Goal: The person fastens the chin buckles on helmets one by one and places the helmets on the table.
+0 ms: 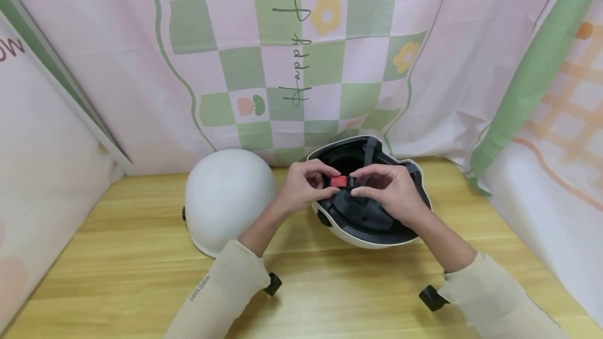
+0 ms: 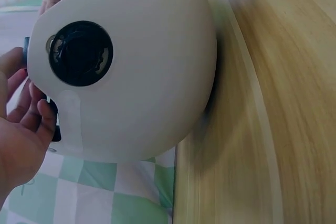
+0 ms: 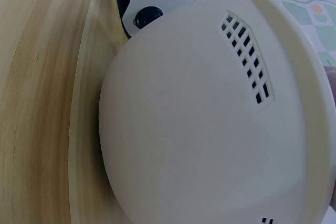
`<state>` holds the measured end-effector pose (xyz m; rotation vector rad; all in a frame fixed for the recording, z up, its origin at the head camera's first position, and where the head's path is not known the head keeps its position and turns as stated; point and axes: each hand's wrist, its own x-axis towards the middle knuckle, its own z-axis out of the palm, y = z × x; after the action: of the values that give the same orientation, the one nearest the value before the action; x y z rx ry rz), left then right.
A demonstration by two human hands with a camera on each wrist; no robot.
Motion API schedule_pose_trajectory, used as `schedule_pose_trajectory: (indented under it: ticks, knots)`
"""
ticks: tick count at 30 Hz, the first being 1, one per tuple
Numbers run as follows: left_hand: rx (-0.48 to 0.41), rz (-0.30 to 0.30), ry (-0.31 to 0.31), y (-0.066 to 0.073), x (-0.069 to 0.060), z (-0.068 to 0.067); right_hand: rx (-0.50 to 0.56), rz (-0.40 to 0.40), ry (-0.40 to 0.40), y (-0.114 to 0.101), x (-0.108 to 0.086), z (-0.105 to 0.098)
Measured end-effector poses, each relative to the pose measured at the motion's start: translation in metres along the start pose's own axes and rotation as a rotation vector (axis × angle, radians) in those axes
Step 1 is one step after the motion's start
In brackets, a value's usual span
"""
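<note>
An upturned white helmet (image 1: 360, 241) with a black lining lies right of centre on the table in the head view. Above its opening, my left hand (image 1: 300, 188) pinches the red part of a strap buckle (image 1: 338, 181) between thumb and fingertips. My right hand (image 1: 393, 192) pinches the black part (image 1: 352, 182) at the buckle's other side. The two parts meet, but whether they are latched cannot be told. A black round dial (image 2: 80, 53) shows on the shell in the left wrist view. In the right wrist view the shell (image 3: 205, 114) has a vent grille (image 3: 247, 56) and hides most of the right hand.
A second white helmet (image 1: 228, 198) stands dome up, left of the upturned one. Both rest on a wooden table (image 1: 330, 297). A checked curtain (image 1: 282, 67) hangs behind them, with more cloth at both sides.
</note>
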<state>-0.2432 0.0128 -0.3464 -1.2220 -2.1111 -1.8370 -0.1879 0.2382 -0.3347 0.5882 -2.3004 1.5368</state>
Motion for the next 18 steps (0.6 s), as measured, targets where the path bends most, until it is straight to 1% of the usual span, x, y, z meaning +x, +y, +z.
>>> schedule_pose_trajectory:
  ticks: [4,11,14,18]
  knots:
    - [0.019,-0.014,-0.005,0.0,-0.002,0.0,-0.034,0.002,-0.003,0.0,0.001,-0.002]
    - [0.078,0.004,-0.031,-0.002,-0.006,-0.004,-0.116,0.003,-0.002,0.002,0.003,-0.01]
    - [0.103,0.002,-0.042,-0.004,-0.008,-0.007,-0.16,0.007,-0.002,0.005,0.003,-0.013]
    - [0.148,0.008,-0.026,-0.005,-0.011,-0.01,-0.222,0.026,-0.012,0.009,0.004,-0.016]
